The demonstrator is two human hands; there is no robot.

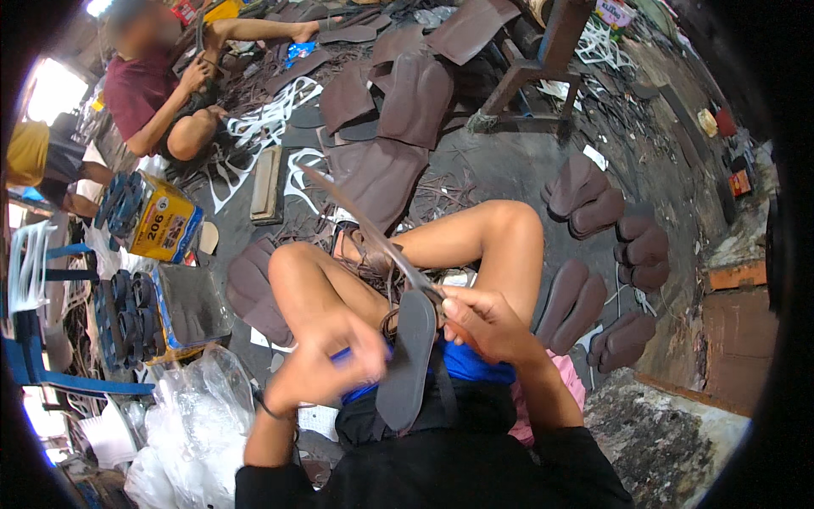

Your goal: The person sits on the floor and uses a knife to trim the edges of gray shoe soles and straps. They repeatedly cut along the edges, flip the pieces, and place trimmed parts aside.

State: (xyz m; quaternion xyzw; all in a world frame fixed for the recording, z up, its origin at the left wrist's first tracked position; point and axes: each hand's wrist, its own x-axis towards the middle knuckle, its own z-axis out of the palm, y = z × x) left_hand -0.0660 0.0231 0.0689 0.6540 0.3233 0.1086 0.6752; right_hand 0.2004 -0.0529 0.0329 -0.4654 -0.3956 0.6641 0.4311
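My right hand [485,327] is closed around the near end of a long knife [373,227]. Its narrow blade tapers up and to the left, over my crossed legs. Just below the knife's grip, a dark grey sandal sole [405,360] stands lengthwise over my lap, its top end close to my right fingers. To the left of the sole, my left hand [335,360] is smeared by motion. Its fingertips are near the sole's edge, and I cannot tell whether they touch. Thin brown offcuts [373,259] lie between my legs.
Stacked brown soles [572,307] lie to my right. Brown sheets with sole shapes [415,102] spread ahead, near a wooden stand [534,81]. Another person [144,81] sits at the far left. A yellow box [165,222], sandals [127,314] and clear plastic bags [199,407] are on my left.
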